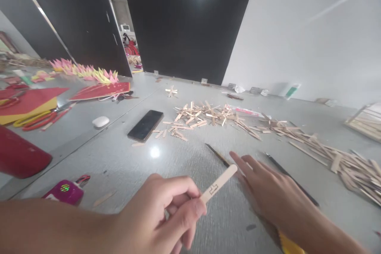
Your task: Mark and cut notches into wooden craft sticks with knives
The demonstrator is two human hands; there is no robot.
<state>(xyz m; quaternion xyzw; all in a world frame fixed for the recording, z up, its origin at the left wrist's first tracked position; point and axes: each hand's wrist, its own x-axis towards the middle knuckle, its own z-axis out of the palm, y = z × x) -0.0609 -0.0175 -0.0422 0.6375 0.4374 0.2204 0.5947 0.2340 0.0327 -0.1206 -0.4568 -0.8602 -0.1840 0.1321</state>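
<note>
My left hand (175,210) pinches a wooden craft stick (218,184) between thumb and fingers. The stick tilts up to the right and bears a dark angular outline drawn near its middle. My right hand (262,178) is open, palm down, its fingers stretched over the table beside a slim craft knife (218,154). The knife's far part points away to the left, and its near end is hidden behind the stick and fingers; whether the fingers touch it I cannot tell. A dark pencil-like tool (291,178) lies just right of this hand.
Loose wooden pieces (205,115) lie mid-table, and more strips (327,151) pile to the right. A phone (145,126), a white mouse-shaped object (101,122), scissors (41,120) and a purple item (65,190) lie leftward. Black panels (190,24) stand behind.
</note>
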